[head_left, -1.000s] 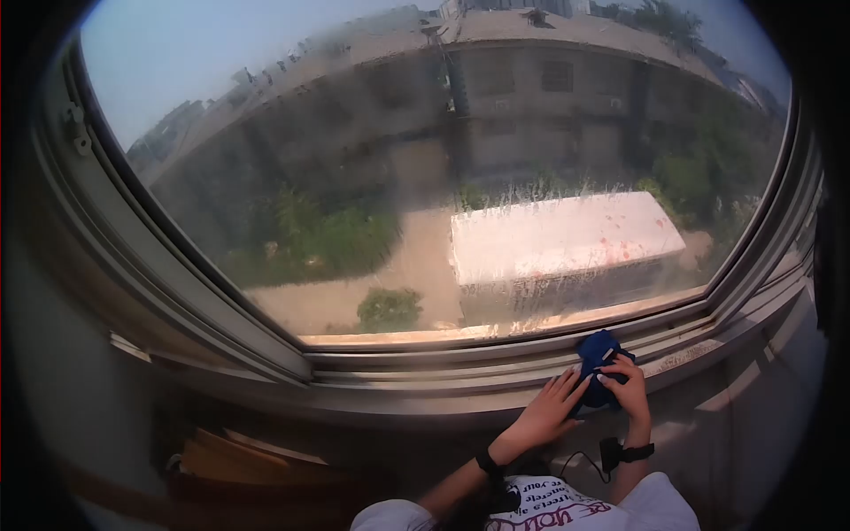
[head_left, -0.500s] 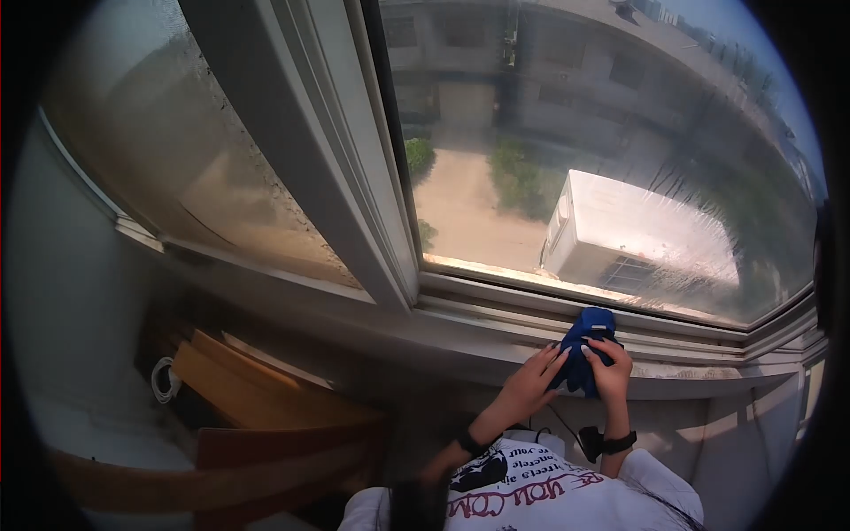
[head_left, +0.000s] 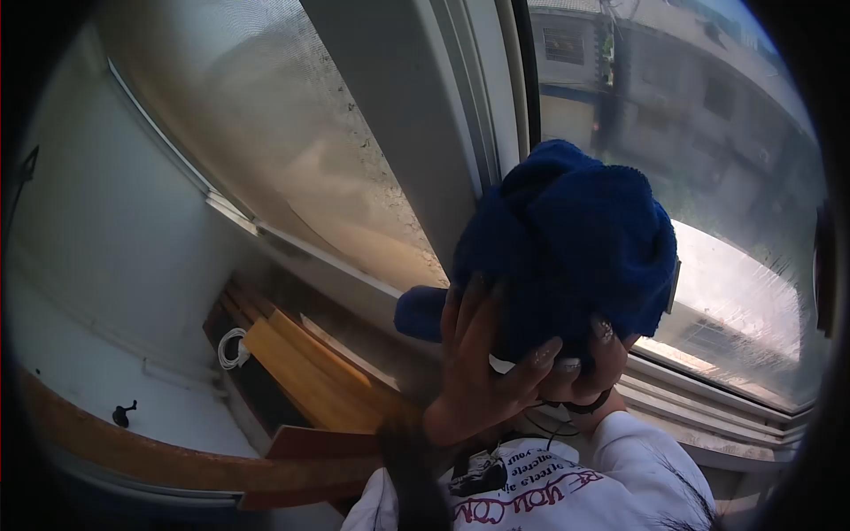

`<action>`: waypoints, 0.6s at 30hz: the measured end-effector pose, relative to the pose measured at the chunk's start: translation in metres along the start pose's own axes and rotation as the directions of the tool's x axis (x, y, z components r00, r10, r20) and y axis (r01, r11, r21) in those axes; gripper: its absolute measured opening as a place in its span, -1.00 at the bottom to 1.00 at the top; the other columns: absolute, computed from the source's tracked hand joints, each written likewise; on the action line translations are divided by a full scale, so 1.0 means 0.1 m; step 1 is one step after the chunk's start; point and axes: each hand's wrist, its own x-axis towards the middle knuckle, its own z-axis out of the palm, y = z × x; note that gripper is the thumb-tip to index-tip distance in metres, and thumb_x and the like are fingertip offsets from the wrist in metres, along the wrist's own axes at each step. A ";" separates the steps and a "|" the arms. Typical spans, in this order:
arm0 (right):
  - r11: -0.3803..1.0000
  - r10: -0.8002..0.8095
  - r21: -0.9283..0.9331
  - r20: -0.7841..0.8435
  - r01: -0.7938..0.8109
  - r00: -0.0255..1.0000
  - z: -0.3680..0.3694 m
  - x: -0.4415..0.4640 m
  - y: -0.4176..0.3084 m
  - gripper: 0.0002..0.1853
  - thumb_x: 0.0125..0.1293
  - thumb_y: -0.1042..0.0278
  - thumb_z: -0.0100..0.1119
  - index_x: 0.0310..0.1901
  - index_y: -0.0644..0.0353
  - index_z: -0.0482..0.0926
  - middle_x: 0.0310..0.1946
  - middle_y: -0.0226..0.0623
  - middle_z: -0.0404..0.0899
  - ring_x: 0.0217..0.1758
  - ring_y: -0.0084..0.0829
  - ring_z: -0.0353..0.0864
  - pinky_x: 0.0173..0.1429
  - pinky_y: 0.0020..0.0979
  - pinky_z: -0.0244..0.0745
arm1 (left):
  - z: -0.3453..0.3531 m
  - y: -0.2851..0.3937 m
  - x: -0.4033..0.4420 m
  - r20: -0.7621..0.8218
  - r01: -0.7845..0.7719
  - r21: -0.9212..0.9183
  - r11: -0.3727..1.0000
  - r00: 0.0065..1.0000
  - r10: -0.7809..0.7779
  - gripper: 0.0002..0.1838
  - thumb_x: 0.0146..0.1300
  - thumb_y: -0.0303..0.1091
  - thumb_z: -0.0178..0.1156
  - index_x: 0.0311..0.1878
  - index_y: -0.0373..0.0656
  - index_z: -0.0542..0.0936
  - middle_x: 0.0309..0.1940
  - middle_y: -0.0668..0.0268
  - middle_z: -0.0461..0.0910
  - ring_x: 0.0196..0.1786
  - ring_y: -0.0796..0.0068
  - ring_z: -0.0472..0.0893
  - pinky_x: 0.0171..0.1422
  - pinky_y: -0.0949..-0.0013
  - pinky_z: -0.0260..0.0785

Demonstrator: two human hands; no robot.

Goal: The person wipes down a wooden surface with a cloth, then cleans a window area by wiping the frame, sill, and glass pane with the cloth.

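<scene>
A bunched blue cloth [head_left: 567, 239] is lifted close in front of me and covers part of the window. My left hand [head_left: 482, 372] grips its lower left side, the fingers bent against the fabric. Under the lower right side, my right hand [head_left: 595, 367] also holds it, with some of its fingers hidden by the cloth. One loose end of the cloth sticks out to the left. Behind it are the window frame [head_left: 496, 80] and the glass pane [head_left: 691, 133].
A dusty pane [head_left: 266, 115] is on the left of the frame. Window tracks [head_left: 708, 416] run along the sill at lower right. Wooden boards [head_left: 310, 363] and a coiled white cable [head_left: 232, 350] lie low on the left. Outside, a white box-shaped unit [head_left: 726, 270] stands near the glass.
Both hands have raised the blue cloth from the window sill toward me, and it looks much larger and more bunched. The view has turned left.
</scene>
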 end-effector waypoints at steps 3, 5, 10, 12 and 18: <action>0.998 0.018 -0.058 -0.060 -0.022 0.998 0.45 0.16 0.19 -0.56 0.27 0.31 0.02 0.21 0.05 0.40 0.26 0.14 0.26 0.37 0.32 0.19 0.39 0.20 0.14 | 0.14 -0.33 0.30 -0.181 -0.054 0.055 0.997 0.981 0.064 -0.49 0.15 -0.21 0.27 0.20 0.28 0.45 0.26 -0.07 0.29 0.28 -0.23 0.33 0.29 -0.37 0.12; 0.988 -0.058 -0.144 -0.056 0.050 0.997 0.63 -0.14 0.48 -0.51 0.37 0.30 -0.09 0.30 0.24 0.21 0.30 0.25 0.18 0.33 0.33 0.25 0.36 0.14 0.24 | 0.20 -0.47 0.26 -0.219 -0.079 0.056 0.995 0.972 0.089 -0.52 0.15 -0.21 0.27 0.18 0.31 0.47 0.26 -0.02 0.31 0.26 -0.21 0.34 0.28 -0.37 0.11; 0.917 0.254 0.276 0.156 -0.289 0.955 0.66 -1.42 0.75 -0.42 0.43 0.30 -0.14 0.35 0.41 -0.03 0.27 0.34 0.15 0.30 0.35 0.27 0.27 0.07 0.40 | 0.88 -0.69 -0.92 -0.202 -0.090 0.044 0.995 0.975 0.097 -0.53 0.15 -0.24 0.27 0.15 0.32 0.46 0.17 0.14 0.35 0.18 -0.09 0.36 0.26 -0.39 0.07; 0.626 0.498 0.490 0.346 -0.606 0.795 0.59 -1.58 0.72 -0.41 0.38 0.32 -0.18 0.38 0.36 0.03 0.25 0.31 0.24 0.26 0.35 0.33 0.28 0.06 0.36 | 1.07 -0.72 -1.15 -0.224 -0.065 0.048 0.997 0.972 0.074 -0.53 0.18 -0.25 0.25 0.17 0.31 0.44 0.16 0.15 0.35 0.20 -0.07 0.34 0.28 -0.41 0.04; 0.988 -0.077 0.140 0.092 0.063 0.993 0.50 -0.34 0.58 -0.33 0.29 0.19 -0.14 0.41 0.28 0.11 0.31 0.29 0.18 0.28 0.31 0.27 0.34 0.13 0.20 | 0.71 -0.62 -0.42 -0.291 -0.115 0.053 0.992 0.949 0.126 -0.48 0.30 -0.23 0.14 0.32 0.07 0.30 0.34 0.02 0.19 0.43 -0.17 0.09 0.42 -0.37 -0.16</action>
